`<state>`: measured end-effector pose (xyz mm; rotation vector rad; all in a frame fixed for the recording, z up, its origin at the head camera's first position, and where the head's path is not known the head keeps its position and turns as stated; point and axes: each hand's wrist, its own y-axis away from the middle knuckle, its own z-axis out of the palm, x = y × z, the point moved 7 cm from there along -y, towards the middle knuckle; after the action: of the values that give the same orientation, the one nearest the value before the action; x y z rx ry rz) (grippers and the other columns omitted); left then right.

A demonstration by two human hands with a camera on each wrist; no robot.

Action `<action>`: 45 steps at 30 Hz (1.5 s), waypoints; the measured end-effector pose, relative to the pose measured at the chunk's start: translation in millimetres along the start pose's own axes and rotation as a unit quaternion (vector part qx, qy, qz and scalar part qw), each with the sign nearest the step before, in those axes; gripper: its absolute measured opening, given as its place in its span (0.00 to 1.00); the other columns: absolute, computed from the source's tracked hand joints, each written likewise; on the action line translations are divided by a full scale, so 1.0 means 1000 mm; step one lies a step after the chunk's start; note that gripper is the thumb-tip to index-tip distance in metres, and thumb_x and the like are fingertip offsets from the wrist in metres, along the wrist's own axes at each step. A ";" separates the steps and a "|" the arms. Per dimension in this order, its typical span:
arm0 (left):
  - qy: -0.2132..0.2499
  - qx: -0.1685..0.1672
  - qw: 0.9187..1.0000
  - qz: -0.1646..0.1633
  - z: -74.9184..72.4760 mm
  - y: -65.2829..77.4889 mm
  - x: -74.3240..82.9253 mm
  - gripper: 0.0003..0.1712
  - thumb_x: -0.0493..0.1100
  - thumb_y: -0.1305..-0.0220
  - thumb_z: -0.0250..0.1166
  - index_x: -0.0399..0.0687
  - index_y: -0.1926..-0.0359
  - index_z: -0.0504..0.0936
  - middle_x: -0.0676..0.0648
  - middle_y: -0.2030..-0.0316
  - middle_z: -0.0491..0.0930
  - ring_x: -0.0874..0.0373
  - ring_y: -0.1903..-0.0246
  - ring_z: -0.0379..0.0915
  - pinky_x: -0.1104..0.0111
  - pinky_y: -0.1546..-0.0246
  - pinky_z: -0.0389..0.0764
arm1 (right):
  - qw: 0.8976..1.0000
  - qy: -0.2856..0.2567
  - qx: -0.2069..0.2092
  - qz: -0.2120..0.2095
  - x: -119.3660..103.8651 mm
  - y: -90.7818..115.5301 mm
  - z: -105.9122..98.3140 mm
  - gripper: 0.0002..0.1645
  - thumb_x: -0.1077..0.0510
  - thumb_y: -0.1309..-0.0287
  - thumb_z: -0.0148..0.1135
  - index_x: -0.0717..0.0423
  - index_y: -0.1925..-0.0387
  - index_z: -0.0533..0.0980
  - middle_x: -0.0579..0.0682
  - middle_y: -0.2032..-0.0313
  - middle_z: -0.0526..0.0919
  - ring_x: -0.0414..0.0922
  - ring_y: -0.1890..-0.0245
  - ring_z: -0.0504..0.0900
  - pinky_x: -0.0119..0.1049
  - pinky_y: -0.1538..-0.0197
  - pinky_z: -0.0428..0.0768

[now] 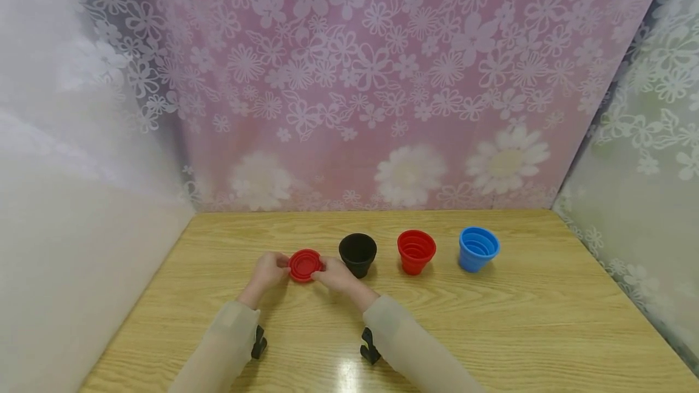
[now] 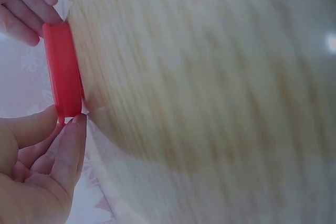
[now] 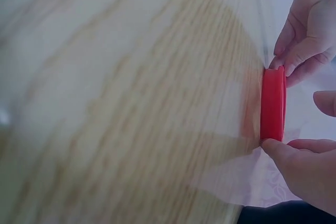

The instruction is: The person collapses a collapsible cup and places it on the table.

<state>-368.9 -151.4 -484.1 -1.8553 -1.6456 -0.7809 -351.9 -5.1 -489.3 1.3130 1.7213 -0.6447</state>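
Note:
A flattened red collapsible cup lies level between my two hands, close over the table. My left hand pinches its left edge; in the left wrist view, thumb and fingers meet at the near end of the red cup. From the other side my right hand grips the right edge, its fingertips at the rim. In the right wrist view a fingertip of the right hand touches the lower end of the cup. Concentric rings show on the cup's upper face.
An expanded black cup stands just right of my right hand. Farther right stand a red cup and a blue cup, both expanded. All three are upright on the wooden table. A flowered curtain hangs behind.

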 end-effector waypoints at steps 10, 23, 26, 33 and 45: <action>0.010 -0.004 1.000 0.003 0.000 -0.001 -0.005 0.10 0.31 0.47 0.61 0.26 0.64 0.77 0.37 0.68 0.79 0.46 0.64 0.74 0.62 0.65 0.76 | 1.000 -0.001 0.004 -0.023 -0.002 0.003 0.001 0.29 0.64 0.47 0.56 0.74 0.44 0.62 0.62 0.49 0.72 0.51 0.49 0.70 0.43 0.48 0.69; 0.077 0.055 0.995 0.007 -0.020 0.017 0.002 0.16 0.39 0.41 0.58 0.26 0.59 0.76 0.35 0.63 0.78 0.45 0.60 0.73 0.58 0.58 0.74 | 0.994 0.038 0.018 -0.102 -0.026 0.041 -0.011 0.30 0.63 0.47 0.56 0.73 0.44 0.62 0.65 0.47 0.68 0.56 0.47 0.69 0.46 0.49 0.70; 0.086 0.066 0.994 0.021 -0.019 0.022 0.009 0.15 0.38 0.43 0.60 0.27 0.60 0.77 0.36 0.63 0.78 0.45 0.60 0.73 0.58 0.58 0.74 | 0.994 0.023 0.015 -0.103 -0.028 0.051 -0.016 0.29 0.60 0.47 0.56 0.71 0.44 0.64 0.65 0.48 0.70 0.56 0.50 0.71 0.47 0.51 0.72; 0.103 0.055 0.993 0.018 -0.006 0.027 0.024 0.16 0.42 0.43 0.60 0.33 0.58 0.78 0.40 0.61 0.78 0.47 0.57 0.72 0.57 0.56 0.73 | 0.993 0.005 0.025 -0.119 -0.030 0.067 -0.033 0.27 0.60 0.45 0.56 0.72 0.46 0.66 0.65 0.49 0.71 0.56 0.50 0.71 0.48 0.49 0.70; 0.133 0.040 0.989 0.043 0.020 0.028 0.045 0.15 0.42 0.43 0.61 0.33 0.59 0.79 0.41 0.62 0.79 0.48 0.59 0.74 0.60 0.58 0.74 | 0.994 -0.007 0.038 -0.102 -0.004 0.085 -0.060 0.23 0.62 0.44 0.56 0.73 0.50 0.68 0.66 0.51 0.72 0.56 0.51 0.72 0.49 0.49 0.69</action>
<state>-335.5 -109.5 -466.2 -1.6742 -1.3998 -0.8692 -290.4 68.2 -448.2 1.1894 1.8508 -0.8420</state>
